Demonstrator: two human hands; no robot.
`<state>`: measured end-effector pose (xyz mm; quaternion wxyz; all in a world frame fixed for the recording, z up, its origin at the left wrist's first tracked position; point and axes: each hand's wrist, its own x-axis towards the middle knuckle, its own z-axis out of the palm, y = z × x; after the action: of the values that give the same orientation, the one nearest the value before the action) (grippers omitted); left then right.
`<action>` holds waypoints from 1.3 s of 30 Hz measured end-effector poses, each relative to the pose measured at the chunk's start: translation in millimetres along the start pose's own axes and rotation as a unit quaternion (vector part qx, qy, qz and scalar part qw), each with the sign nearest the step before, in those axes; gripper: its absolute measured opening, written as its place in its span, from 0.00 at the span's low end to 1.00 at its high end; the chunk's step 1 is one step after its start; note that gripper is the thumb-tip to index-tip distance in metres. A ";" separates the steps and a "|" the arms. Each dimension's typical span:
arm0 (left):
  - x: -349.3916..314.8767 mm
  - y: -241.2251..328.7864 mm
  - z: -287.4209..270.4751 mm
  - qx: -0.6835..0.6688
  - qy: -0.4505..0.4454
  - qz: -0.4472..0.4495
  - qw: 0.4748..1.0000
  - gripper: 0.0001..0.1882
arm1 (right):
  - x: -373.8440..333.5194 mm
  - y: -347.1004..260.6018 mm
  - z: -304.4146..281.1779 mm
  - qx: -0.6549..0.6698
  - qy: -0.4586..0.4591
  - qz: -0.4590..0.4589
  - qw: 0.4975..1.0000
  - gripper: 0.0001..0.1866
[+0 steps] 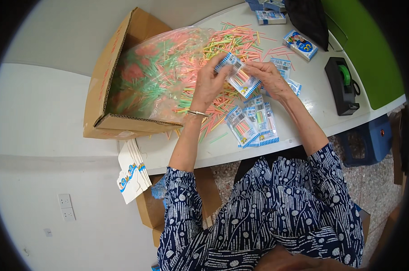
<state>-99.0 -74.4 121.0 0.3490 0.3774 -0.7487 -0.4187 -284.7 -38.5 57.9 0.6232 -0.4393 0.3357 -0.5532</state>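
Between my two hands is a small clear packet (241,80) with blue-and-white striped ends and several pink and yellow sticks inside. My left hand (208,85) is closed on its upper left end. The fingers of my right hand (271,79) pinch its right side. Behind and below the hands lies a loose heap of thin pink, green and yellow sticks (233,41). Nearer to me, several similar filled packets (254,121) overlap on the white table (204,152). More packets (283,67) lie just beyond my right hand, partly hidden by it.
An open cardboard box (106,77) lies at the left, a clear bag (145,72) of sticks spilling from it. Right: a black tape dispenser (339,88), a small blue-white box (300,44), a black bag (307,20). White flat cartons (133,174) hang by the near left edge; a blue stool (366,140) stands below.
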 end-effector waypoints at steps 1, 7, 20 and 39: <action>-0.5 -1.1 -0.7 0.000 0.001 -0.001 1.000 0.17 | -0.6 -1.4 2.1 0.001 0.007 0.003 1.000 0.17; -1.8 12.4 5.3 -0.078 0.037 0.027 0.996 0.17 | -9.1 -20.3 8.7 -0.071 -0.083 0.069 0.992 0.16; -30.1 25.5 -2.5 -0.058 -0.105 -0.052 0.991 0.16 | -34.1 -19.0 8.6 -0.138 -0.159 0.108 0.972 0.15; -25.6 4.0 27.8 0.227 -0.138 0.036 0.963 0.21 | -49.5 -4.7 -63.3 -0.584 0.148 -0.111 0.791 0.13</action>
<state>-111.3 -40.9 108.1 0.1627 0.3578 -0.8781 -0.2728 -351.8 -1.0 34.2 0.1249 -0.6662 0.6318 -0.3760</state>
